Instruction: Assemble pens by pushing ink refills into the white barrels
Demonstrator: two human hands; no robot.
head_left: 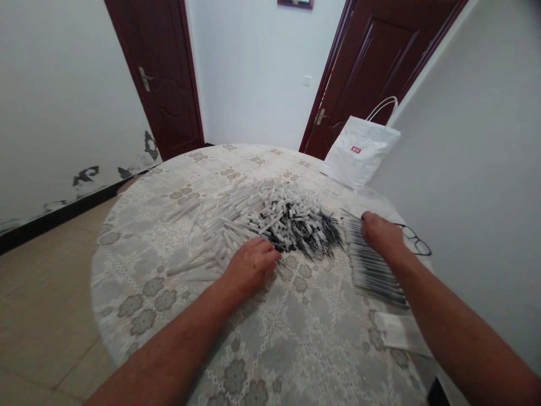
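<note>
A heap of pen parts lies mid-table: white tubes (228, 237) on the left, short white caps (291, 208) and thin black refills (325, 231) on the right. My left hand (253, 262) rests at the heap's near edge with its fingers curled together. What is between those fingertips, if anything, is hidden. To the right, my right hand (380, 231) pinches a slim pen, whose thin end (350, 213) points left. It is at the far end of a row of pens (374, 270) laid side by side; my wrist and forearm cover part of the row.
Black-framed glasses (416, 241) lie just beyond my right wrist. A white paper bag (363, 149) with handles stands at the table's far right. Near my right forearm lies a flat white packet (401, 332). A patterned cloth (160, 321) covers the round table.
</note>
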